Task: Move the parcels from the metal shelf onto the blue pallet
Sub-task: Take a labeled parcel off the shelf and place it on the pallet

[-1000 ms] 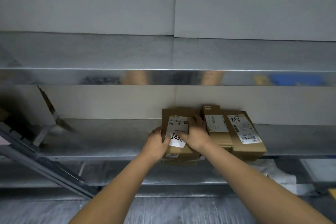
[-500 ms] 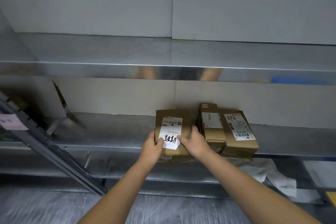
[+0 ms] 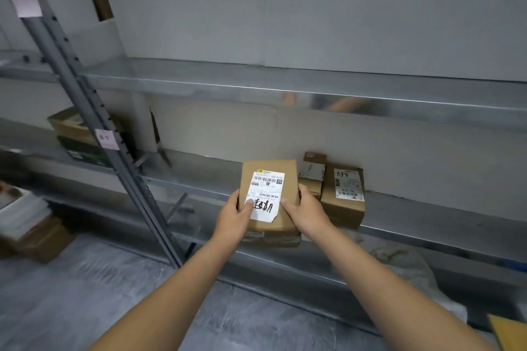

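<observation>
A brown cardboard parcel (image 3: 269, 179) with a white shipping label and black handwriting is held in front of the metal shelf (image 3: 199, 177). My left hand (image 3: 235, 215) grips its left side, thumb on the label. My right hand (image 3: 306, 212) grips its right side. A second thin box (image 3: 271, 238) sits under it, carried along. Two more parcels stay on the shelf: a narrow one (image 3: 312, 177) and a squarer one (image 3: 345, 196) marked with handwriting. The blue pallet is out of view.
A slanted grey shelf upright (image 3: 94, 122) with pink tags stands left of my arms. Boxes (image 3: 74, 134) sit on the left shelf bay, and cartons (image 3: 34, 231) lie on the floor at left. Crumpled white wrapping (image 3: 405, 262) lies under the shelf at right.
Both hands have drawn the labelled parcel off the shelf edge toward me. The view has pulled back and swung left, showing the upright and left bay.
</observation>
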